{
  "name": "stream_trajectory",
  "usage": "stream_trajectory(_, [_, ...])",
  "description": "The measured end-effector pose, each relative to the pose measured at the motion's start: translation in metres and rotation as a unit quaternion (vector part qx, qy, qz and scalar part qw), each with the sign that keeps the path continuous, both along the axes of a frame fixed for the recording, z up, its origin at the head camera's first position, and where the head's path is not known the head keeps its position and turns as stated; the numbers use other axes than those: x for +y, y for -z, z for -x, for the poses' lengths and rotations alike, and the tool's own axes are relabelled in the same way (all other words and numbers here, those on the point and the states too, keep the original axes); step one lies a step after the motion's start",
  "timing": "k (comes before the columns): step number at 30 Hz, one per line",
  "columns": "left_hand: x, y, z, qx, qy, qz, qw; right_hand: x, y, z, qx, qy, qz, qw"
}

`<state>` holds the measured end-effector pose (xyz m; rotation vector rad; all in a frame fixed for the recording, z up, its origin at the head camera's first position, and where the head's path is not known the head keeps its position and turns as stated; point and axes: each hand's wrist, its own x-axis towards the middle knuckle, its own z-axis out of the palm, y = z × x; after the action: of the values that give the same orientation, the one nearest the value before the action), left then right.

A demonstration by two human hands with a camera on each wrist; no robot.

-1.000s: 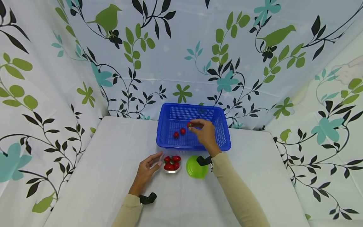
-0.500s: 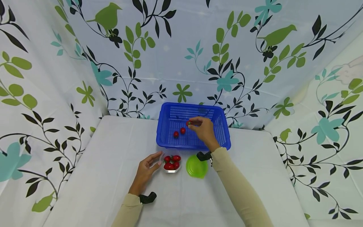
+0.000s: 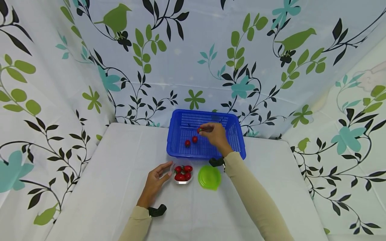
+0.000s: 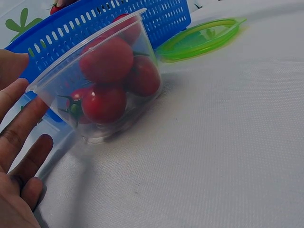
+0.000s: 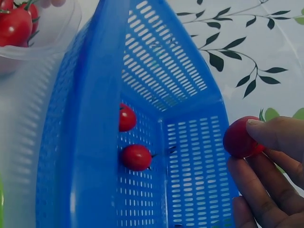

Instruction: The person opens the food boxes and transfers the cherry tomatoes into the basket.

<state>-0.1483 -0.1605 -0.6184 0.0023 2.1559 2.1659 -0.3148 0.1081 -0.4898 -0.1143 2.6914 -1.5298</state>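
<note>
My right hand (image 3: 215, 134) pinches a small red cherry tomato (image 5: 241, 137) between thumb and fingers, over the blue plastic basket (image 3: 169, 140). Two more cherry tomatoes lie on the basket floor, one of them the near-left tomato (image 3: 187, 143). In front of the basket stands a clear plastic container (image 4: 97, 139) with several red tomatoes (image 4: 105, 61) in it. My left hand (image 3: 154, 182) is at the container's left side, its fingers loosely extended and the fingertips at the rim; it grips nothing.
A bright green lid (image 3: 209, 177) lies flat on the white-covered table (image 3: 126, 160), to the right of the container and close to the basket's front. Behind the basket rises a patterned curtain (image 3: 181, 73), with more of it at both sides.
My right hand has shifted slightly left and toward the back of the basket, still pinching the cherry tomato. The left hand and the container have stayed put.
</note>
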Motion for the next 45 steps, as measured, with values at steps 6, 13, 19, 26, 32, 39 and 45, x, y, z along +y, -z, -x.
stream_trajectory(6, [0.000,0.000,0.000,-0.009,-0.002,-0.002,1.0000,0.002,0.004,0.009,-0.013,-0.012,0.012,0.9998])
stream_trajectory(13, [0.000,-0.001,0.000,-0.008,0.000,-0.007,0.9999,0.004,0.007,0.017,-0.031,-0.029,0.016,0.9990])
stream_trajectory(19, [-0.001,0.000,0.001,-0.006,0.000,-0.007,1.0000,0.007,0.011,0.025,-0.045,-0.033,0.007,0.9984])
stream_trajectory(26, [-0.001,0.001,0.000,-0.002,0.000,-0.005,1.0000,0.010,0.020,0.038,-0.063,-0.041,-0.016,0.9970])
stream_trajectory(32, [-0.002,0.003,-0.002,0.001,0.008,-0.002,1.0000,0.010,0.026,0.047,-0.074,-0.058,-0.018,0.9954])
stream_trajectory(39, [-0.004,0.003,-0.001,0.008,0.006,-0.001,1.0000,0.008,0.031,0.053,-0.076,-0.071,-0.030,0.9942])
stream_trajectory(45, [-0.003,0.003,-0.001,0.011,0.004,0.003,0.9999,0.008,0.038,0.059,-0.083,-0.077,-0.050,0.9923])
